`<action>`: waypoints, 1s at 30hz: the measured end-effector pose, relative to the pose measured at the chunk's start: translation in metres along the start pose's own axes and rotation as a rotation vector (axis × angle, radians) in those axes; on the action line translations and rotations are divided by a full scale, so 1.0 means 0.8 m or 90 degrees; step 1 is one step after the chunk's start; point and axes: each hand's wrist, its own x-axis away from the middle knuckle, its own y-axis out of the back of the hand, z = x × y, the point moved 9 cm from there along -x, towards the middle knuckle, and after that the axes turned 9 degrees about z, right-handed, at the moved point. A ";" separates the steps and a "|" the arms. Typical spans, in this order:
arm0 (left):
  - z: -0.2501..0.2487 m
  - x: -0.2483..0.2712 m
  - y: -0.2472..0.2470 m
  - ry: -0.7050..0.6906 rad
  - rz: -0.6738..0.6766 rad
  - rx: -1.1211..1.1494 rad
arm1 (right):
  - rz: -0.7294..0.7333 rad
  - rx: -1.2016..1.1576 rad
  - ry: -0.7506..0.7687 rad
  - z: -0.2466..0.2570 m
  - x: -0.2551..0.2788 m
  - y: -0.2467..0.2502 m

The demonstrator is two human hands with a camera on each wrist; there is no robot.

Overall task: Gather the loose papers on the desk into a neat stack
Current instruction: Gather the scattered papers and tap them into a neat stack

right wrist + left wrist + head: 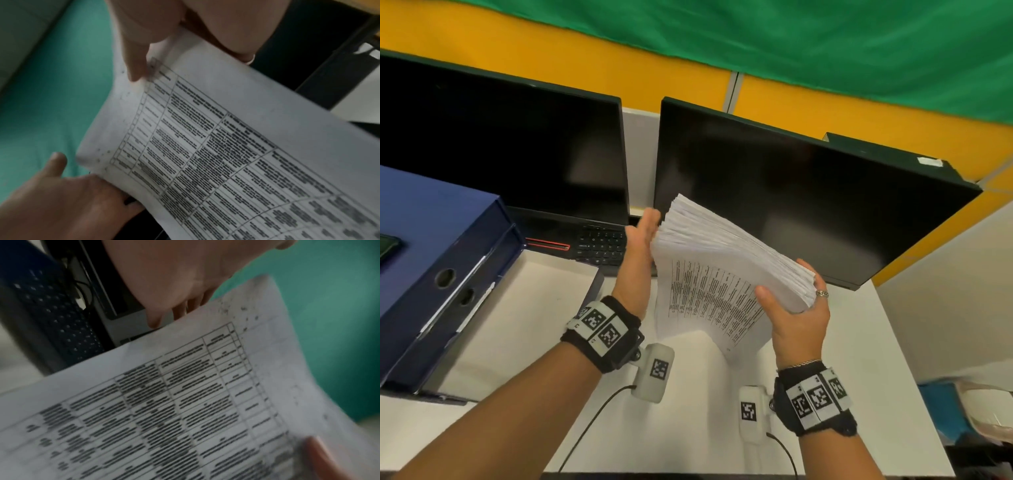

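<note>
Head view: thick white printed paper stack (726,270) is raised above the white table (859,342), tilted for squaring. Right hand (796,318) clamps one corner, thumb on top; left hand (642,240) lies flat, fingers straight, against the opposite edge to align sheets.

Left wrist view: straight fingers (179,311) pass behind the stack.

Right wrist view: thumb (135,65) pins the printed top sheet (236,146).
</note>
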 end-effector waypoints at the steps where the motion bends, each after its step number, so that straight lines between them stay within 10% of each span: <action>1: 0.005 -0.002 -0.002 0.010 0.020 -0.019 | 0.005 0.007 0.001 -0.002 -0.002 0.000; 9: 0.037 -0.029 0.027 0.080 0.087 -0.302 | 0.056 0.034 -0.108 -0.033 -0.018 0.000; 16: 0.009 -0.004 0.012 -0.052 0.048 -0.269 | 0.038 0.038 -0.037 -0.005 -0.016 0.018; 30: 0.044 -0.009 0.007 0.023 -0.010 -0.220 | -0.013 0.009 -0.142 -0.046 -0.028 0.003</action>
